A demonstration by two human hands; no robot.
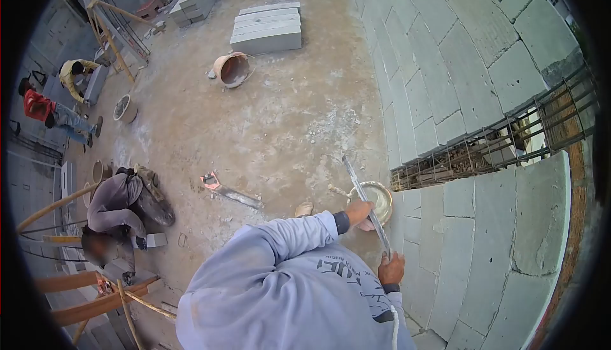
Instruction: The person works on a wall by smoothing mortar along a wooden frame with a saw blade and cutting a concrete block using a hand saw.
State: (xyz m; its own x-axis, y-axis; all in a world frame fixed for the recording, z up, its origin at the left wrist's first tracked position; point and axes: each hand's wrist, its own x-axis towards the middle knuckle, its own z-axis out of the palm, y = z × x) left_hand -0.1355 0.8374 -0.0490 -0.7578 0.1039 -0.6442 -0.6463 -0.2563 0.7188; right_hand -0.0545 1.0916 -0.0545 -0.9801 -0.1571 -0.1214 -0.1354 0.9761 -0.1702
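Observation:
My left hand (360,212) is closed around the middle of a long, narrow grey metal bar (356,181), which slants across the front of me. At the bar's near end, my right hand (391,268) is closed, its fingers against the metal. Below the bar stands a round bucket (384,201) with a pale, wet-looking rim and inside. The bar and my left hand hide part of it. Beside these, on the right, rises a wall of light grey blocks (455,235).
A handsaw (230,192) lies on the dusty floor. Farther off are a tipped bucket (233,70) and stacked blocks (267,35). A person (124,203) crouches at left near wooden planks (70,282); two more people work behind. Steel rebar (490,146) runs through the wall gap.

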